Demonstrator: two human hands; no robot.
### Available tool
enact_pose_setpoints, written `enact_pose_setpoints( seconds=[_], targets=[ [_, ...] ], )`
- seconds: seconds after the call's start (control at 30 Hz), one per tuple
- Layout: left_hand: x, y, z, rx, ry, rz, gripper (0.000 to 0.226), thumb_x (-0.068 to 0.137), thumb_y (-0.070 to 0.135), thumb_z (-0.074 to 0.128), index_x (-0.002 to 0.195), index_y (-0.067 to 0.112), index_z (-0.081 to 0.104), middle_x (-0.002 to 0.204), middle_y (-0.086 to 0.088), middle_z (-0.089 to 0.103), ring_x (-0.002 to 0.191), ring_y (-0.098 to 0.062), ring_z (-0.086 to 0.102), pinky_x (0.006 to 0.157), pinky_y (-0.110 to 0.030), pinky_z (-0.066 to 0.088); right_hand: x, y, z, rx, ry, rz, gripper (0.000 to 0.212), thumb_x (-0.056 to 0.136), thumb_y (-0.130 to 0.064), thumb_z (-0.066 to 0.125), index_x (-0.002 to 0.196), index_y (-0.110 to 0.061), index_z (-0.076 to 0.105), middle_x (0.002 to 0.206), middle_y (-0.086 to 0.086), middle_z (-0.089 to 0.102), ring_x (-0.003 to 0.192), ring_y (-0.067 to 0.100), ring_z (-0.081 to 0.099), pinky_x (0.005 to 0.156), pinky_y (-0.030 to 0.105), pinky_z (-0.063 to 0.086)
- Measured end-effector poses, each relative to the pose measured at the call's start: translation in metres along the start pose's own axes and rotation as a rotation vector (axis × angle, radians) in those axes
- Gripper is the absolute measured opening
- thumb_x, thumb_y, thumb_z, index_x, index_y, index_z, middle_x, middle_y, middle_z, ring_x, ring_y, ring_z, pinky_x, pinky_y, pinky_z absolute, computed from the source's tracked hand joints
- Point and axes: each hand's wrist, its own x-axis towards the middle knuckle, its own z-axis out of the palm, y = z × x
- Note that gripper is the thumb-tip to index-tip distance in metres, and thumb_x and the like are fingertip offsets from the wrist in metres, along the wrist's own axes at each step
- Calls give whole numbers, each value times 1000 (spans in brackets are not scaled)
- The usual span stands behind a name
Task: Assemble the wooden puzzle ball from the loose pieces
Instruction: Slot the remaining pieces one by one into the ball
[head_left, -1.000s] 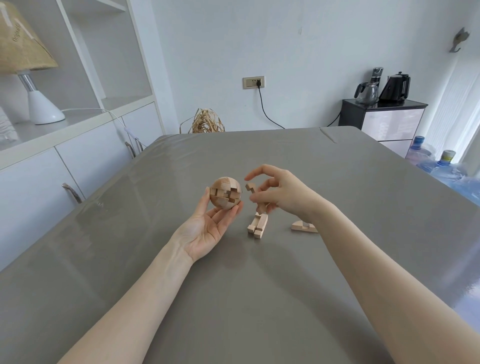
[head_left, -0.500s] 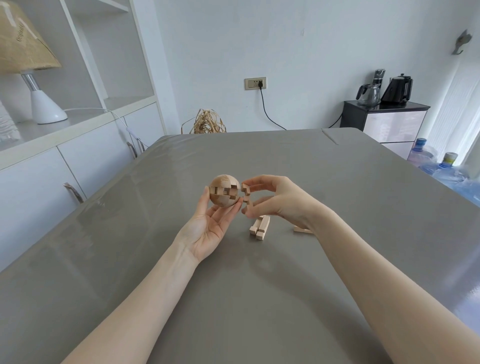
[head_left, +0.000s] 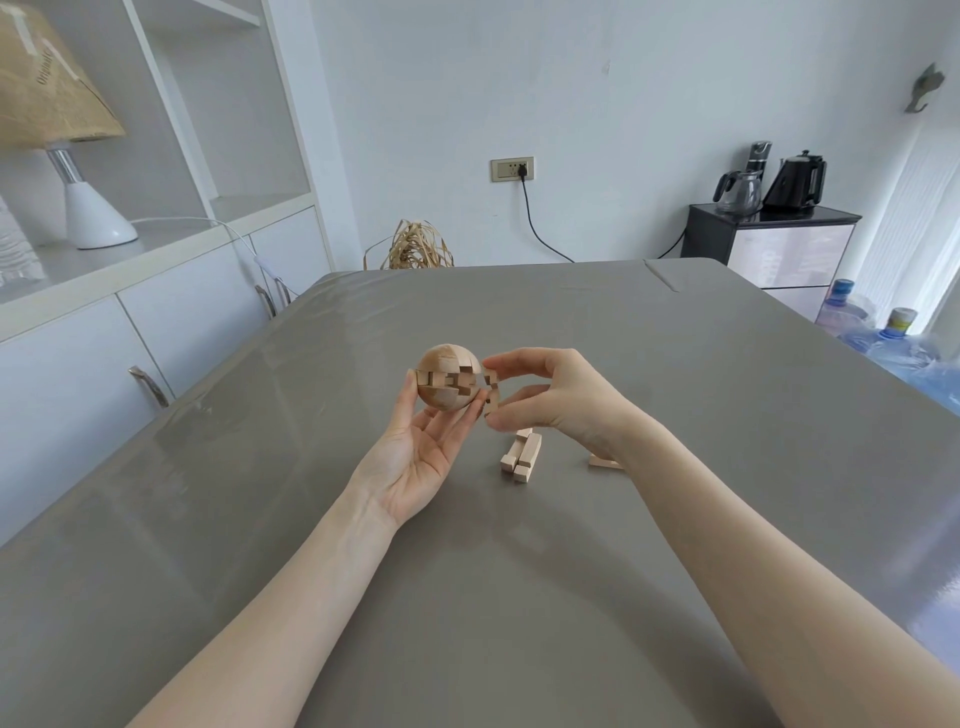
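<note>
Part-built puzzle ball (head_left: 448, 378) is held up over the desk (head_left: 675, 389) centre, cradled by L hand (head_left: 423, 457), fingers curled round its underside. A notched piece (head_left: 491, 391) is pinched btwn thumb & fingers of R hand (head_left: 558, 397), set against the ball's right side. Two loose pieces (head_left: 521, 455) lie on desk just below; another (head_left: 603, 461) is partly hidden by R wrist.

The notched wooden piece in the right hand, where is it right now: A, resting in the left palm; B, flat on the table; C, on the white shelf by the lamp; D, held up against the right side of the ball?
D: the right hand pinches the notched piece against the side of the puzzle ball, which the left hand holds up.
</note>
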Motion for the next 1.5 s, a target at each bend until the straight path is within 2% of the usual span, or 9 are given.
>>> enact_pose_setpoints(
  seconds=[0.1, 0.33, 0.53, 0.67, 0.73, 0.9, 1.03, 1.33, 1.5],
  targets=[
    [1, 1, -1, -8, -5, 15, 67, 76, 31, 62, 130, -7, 48, 121, -26, 62, 97, -32, 69, 78, -34, 58, -1, -3, 1, 26, 40, -12, 47, 72, -7, 80, 116, -13, 64, 107, -1, 67, 74, 16, 64, 66, 18, 54],
    [2, 2, -3, -9, -31, 46, 67, 78, 29, 61, 134, -4, 45, 126, -19, 62, 112, -26, 63, 85, -33, 56, 6, -1, 13, 24, 118, -31, 42, 71, -26, 83, 109, -12, 69, 99, 3, 69, 80, 12, 64, 78, 33, 60],
    [4, 1, -3, 31, -16, 93, 68, 79, 29, 60, 136, -2, 44, 133, -18, 57, 123, -25, 55, 82, -32, 57, 9, -1, 22, 48, 203, -26, 57, 65, -31, 86, 115, -17, 62, 96, 3, 71, 82, 13, 68, 76, 33, 60],
    [5, 1, -4, 78, -16, 113, 66, 80, 30, 59, 137, -1, 44, 134, -16, 56, 124, -24, 54, 85, -31, 56, 12, 2, 28, 5, 273, -22, 74, 49, -50, 84, 115, -28, 58, 83, -10, 72, 78, 9, 70, 85, 41, 56],
    [5, 1, -4, 90, -20, 117, 65, 81, 30, 58, 137, -1, 44, 134, -16, 56, 125, -24, 53, 88, -32, 54, 13, 3, 29, -10, 297, -26, 76, 50, -50, 85, 117, -29, 56, 80, -11, 71, 77, 8, 70, 86, 42, 55],
    [4, 0, -3, 106, -26, 126, 52, 84, 30, 55, 127, 0, 53, 118, -17, 66, 113, -21, 62, 89, -32, 53, 13, 3, 30, -39, 321, -25, 83, 39, -57, 82, 115, -35, 55, 79, -12, 70, 89, 10, 67, 91, 43, 52],
    [1, -4, 0, 187, -56, 139, 31, 95, 28, 45, 108, 4, 60, 99, -12, 73, 95, -16, 70, 91, -31, 51, 12, 1, 31, -92, 325, -24, 80, 47, -53, 83, 118, -35, 53, 82, -10, 68, 92, 11, 65, 94, 44, 50],
    [-2, -5, 2, 241, -86, 163, 33, 79, 28, 54, 102, 6, 62, 95, -9, 74, 92, -14, 71, 91, -30, 51, 9, -2, 30, -120, 330, -21, 77, 54, -46, 85, 121, -35, 51, 85, -11, 68, 96, 10, 63, 97, 43, 46],
    [-1, -5, 1, 332, -107, 166, 32, 80, 28, 56, 101, 7, 66, 104, -11, 71, 98, -15, 69, 88, -27, 54, 9, -1, 31, -128, 332, -14, 75, 54, -48, 85, 120, -36, 51, 86, -10, 67, 101, 13, 61, 99, 44, 44]
  ],
)
